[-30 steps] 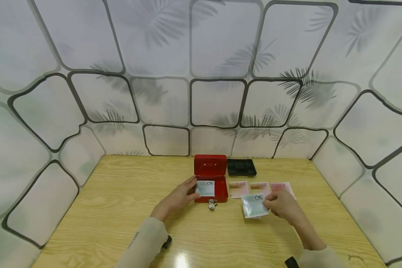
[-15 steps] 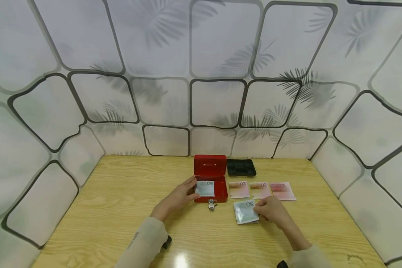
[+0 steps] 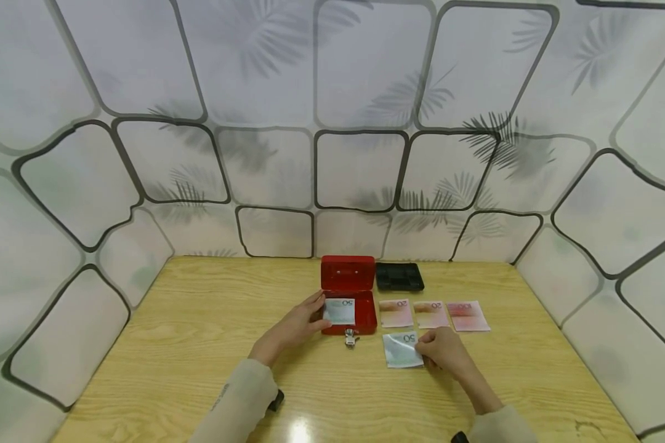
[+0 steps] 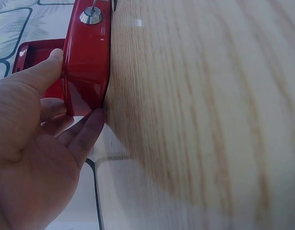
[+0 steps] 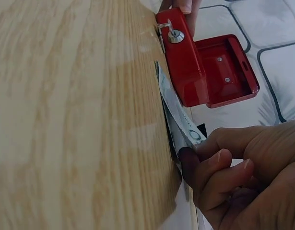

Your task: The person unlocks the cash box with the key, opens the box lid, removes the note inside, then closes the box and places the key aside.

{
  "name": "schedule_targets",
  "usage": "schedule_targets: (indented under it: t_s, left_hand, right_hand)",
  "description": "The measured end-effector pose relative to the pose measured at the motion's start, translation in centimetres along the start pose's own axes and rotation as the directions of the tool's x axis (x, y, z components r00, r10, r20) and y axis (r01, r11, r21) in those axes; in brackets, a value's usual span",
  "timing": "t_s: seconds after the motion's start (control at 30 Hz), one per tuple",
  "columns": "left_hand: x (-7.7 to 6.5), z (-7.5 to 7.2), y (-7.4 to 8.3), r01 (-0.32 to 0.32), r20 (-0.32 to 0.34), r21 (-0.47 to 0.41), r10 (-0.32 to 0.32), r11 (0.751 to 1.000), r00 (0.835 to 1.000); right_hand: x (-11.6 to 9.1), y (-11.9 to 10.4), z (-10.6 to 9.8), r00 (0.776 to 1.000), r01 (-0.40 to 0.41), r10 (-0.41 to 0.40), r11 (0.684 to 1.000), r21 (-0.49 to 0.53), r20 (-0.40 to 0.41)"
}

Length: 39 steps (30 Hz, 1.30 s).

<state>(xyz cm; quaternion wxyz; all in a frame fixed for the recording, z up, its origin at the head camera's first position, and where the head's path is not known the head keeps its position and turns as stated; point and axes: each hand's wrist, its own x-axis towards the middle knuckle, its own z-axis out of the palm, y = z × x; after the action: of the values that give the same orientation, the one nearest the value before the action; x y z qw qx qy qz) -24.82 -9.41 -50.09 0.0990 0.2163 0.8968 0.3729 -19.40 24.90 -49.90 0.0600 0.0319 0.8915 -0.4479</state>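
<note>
A red cash box (image 3: 370,317) sits on the wooden table with its lid (image 3: 348,274) raised. A key with a ring (image 5: 169,26) stands in the front lock. Inside, at the left, lies a greenish 50 banknote (image 3: 340,312). My left hand (image 3: 295,325) grips the box's left side, thumb (image 4: 55,55) at the rim and fingers against the end wall. Just right of the box, low over the table, my right hand (image 3: 449,352) pinches 50 banknotes (image 3: 402,351) by their right edge. In the right wrist view the banknotes (image 5: 173,105) show as separate layers, slightly fanned.
Behind the banknotes, a black compartment tray (image 3: 400,277) lies beside the raised lid. Two 20 banknotes (image 3: 396,314) and a reddish 100 banknote (image 3: 468,316) form a row right of the box. A patterned fabric wall (image 3: 360,172) borders the table (image 3: 227,289).
My right hand has carried the 50 banknotes leftward and down toward the table, uncovering the row of other banknotes. The left hand and the cash box have stayed put.
</note>
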Motion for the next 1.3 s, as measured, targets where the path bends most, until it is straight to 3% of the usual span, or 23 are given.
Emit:
schedule_targets:
  t_s: [0.37, 0.63, 0.87, 1.3]
  left_hand:
    - [0.04, 0.00, -0.04, -0.005, 0.002, -0.005, 0.005, 1.000, 1.000]
    - [0.10, 0.03, -0.16, 0.001, 0.005, 0.008, -0.002, 1.000, 1.000]
    - [0.07, 0.04, -0.13, -0.038, -0.001, 0.038, 0.038, 0.999, 0.999]
    - [0.04, 0.01, -0.11, -0.033, 0.003, 0.019, 0.033, 0.999, 0.999]
  right_hand:
    - [-0.26, 0.12, 0.29, 1.000, 0.002, -0.004, 0.996, -0.093, -0.022]
    - [-0.40, 0.07, 0.45, 0.999, -0.017, 0.014, 0.994, -0.106, -0.036]
    - [-0.67, -0.14, 0.33, 1.000, -0.018, 0.015, 0.994, -0.106, -0.024]
    - [-0.79, -0.22, 0.08, 1.000, -0.020, 0.017, 0.993, -0.117, -0.027]
